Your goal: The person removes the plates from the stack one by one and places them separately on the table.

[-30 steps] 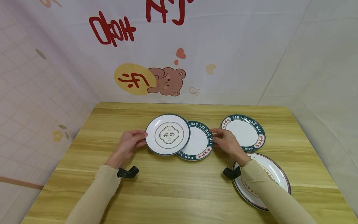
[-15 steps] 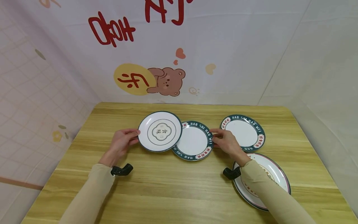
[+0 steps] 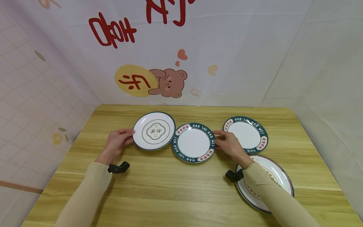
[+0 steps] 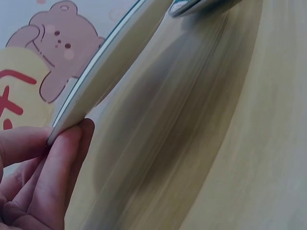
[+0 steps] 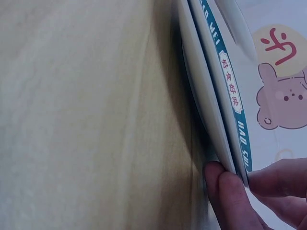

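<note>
L hand (image 3: 117,141) pinches wht plate (image 3: 154,130), R hand (image 3: 229,144) grips grn-rimmed plate (image 3: 194,143) atop 2nd plate (image 5: 204,96).

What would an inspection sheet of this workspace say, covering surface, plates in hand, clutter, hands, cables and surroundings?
Surface: wood-grain table, with shadows beneath the held plates.
Plates in hand: white plate with a centre emblem, raised off the table; green-rimmed plate, with a second plate beneath it in the right wrist view.
Clutter: another green-rimmed plate on the right; a larger plate, partly hidden by the right sleeve.
Hands: left hand pinches the white plate's edge; right hand pinches the stacked plates' edges.
Cables: nothing seen.
Surroundings: pale backdrop with a printed bear and red characters.
</note>
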Motion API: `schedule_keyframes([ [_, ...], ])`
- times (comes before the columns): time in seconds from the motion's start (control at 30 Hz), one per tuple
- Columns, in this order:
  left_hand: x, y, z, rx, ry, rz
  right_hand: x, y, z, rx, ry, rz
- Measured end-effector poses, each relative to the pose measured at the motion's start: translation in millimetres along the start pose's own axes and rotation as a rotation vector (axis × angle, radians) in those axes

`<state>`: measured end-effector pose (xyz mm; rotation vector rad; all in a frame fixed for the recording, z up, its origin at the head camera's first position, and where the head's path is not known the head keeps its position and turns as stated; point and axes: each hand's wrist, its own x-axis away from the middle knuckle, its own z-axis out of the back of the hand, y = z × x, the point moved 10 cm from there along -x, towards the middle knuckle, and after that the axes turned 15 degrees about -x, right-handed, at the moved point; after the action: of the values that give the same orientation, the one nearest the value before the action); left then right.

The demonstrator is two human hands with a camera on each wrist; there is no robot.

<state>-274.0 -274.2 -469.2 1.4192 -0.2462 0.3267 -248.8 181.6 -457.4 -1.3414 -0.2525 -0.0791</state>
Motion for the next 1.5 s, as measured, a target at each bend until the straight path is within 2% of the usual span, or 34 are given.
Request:
schedule_keyframes([
  [0.23,-5.9,-3.7,9.6,-0.004,0.026,0.037,0.2,0.7,-0.7,0.015,0.002,-0.015],
  [0.5,-14.1,-2.4,12.3,-0.044,0.034,0.047,0.4,0.1,-1.2,0.011,0.006,-0.026],
  [0.93,-25.8,-8.9,18.4,-0.100,0.079,0.132,-0.2,-0.7,-0.9,0.009,0.004,-0.018],
  [1.5,-31.4,-8.6,17.9,-0.135,0.089,0.133,-1.6,2.8,0.2,0.037,0.017,-0.017],
])
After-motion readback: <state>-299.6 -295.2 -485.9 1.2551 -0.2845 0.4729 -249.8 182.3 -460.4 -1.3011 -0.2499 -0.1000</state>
